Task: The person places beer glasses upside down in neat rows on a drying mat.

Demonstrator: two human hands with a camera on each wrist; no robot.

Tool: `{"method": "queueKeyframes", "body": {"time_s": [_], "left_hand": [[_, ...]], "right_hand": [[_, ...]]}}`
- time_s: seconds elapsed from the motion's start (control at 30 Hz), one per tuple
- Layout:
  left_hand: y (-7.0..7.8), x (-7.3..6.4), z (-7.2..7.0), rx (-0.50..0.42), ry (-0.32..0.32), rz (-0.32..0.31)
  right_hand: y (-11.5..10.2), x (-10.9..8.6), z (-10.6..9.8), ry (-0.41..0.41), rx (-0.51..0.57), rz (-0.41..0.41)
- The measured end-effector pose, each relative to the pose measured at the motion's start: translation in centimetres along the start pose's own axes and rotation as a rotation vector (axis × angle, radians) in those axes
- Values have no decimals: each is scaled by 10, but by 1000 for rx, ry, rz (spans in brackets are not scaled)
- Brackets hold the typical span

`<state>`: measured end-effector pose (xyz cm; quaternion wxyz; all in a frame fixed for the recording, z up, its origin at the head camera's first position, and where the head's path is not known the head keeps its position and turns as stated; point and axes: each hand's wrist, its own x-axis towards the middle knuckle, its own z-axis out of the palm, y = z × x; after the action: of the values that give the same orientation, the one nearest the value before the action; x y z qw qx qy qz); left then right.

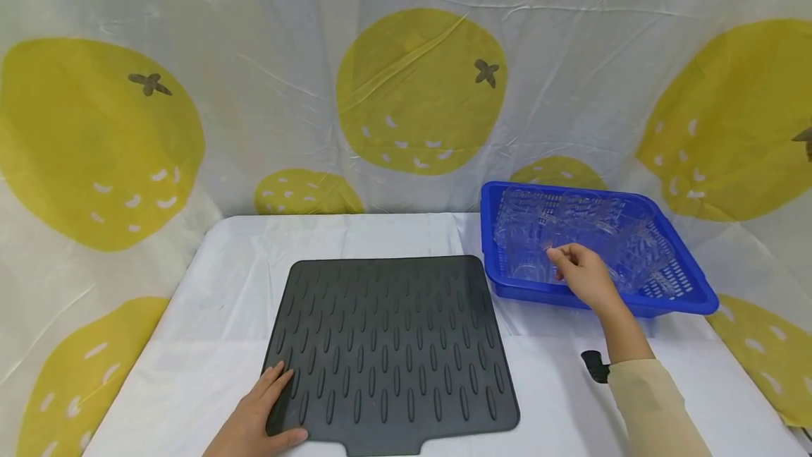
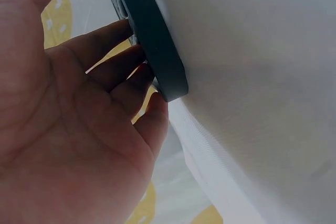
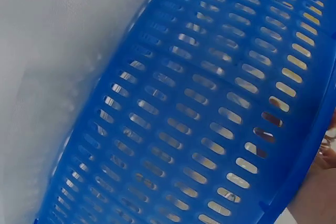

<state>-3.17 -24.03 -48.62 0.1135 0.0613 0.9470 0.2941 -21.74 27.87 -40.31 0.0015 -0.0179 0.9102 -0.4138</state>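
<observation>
A dark grey drying mat (image 1: pixel 388 344) with raised oval ridges lies on the white-covered table. My left hand (image 1: pixel 256 411) rests at its front left corner, fingers fairly straight. In the left wrist view those fingertips touch the side of the mat (image 2: pixel 157 40). To the right stands a blue plastic basket (image 1: pixel 681 288) holding several clear cups. My right hand (image 1: pixel 586 277) reaches over its front rim and pinches a clear cup (image 1: pixel 526 256) between thumb and fingers. The right wrist view mostly shows the slotted basket wall (image 3: pixel 173 108), with part of the right hand (image 3: pixel 317 187) at the edge.
A black strap piece (image 1: pixel 595 367) shows beside the right wrist. White cloth (image 1: pixel 209 302) covers the table. Behind it hangs a pale curtain (image 1: pixel 279 90) with a yellow lemon print. The basket sits near the back right edge, close to the mat's far right corner.
</observation>
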Motion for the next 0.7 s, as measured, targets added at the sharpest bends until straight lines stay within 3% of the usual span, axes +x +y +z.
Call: {"method": "queueKeyframes", "body": {"time_s": [0.2, 0.4, 0.6, 0.7], "left_hand": [[-2, -1, -1, 0, 9, 35], [-5, 0, 0, -11, 16, 49], [-5, 0, 1, 2, 23, 51], [-4, 0, 0, 4, 15, 40]], "right_hand": [[-9, -6, -1, 147, 181, -13], [-25, -13, -4, 283, 380, -123], [-44, -22, -10, 320, 606, -239], [-53, -28, -11, 321, 622, -261]]}}
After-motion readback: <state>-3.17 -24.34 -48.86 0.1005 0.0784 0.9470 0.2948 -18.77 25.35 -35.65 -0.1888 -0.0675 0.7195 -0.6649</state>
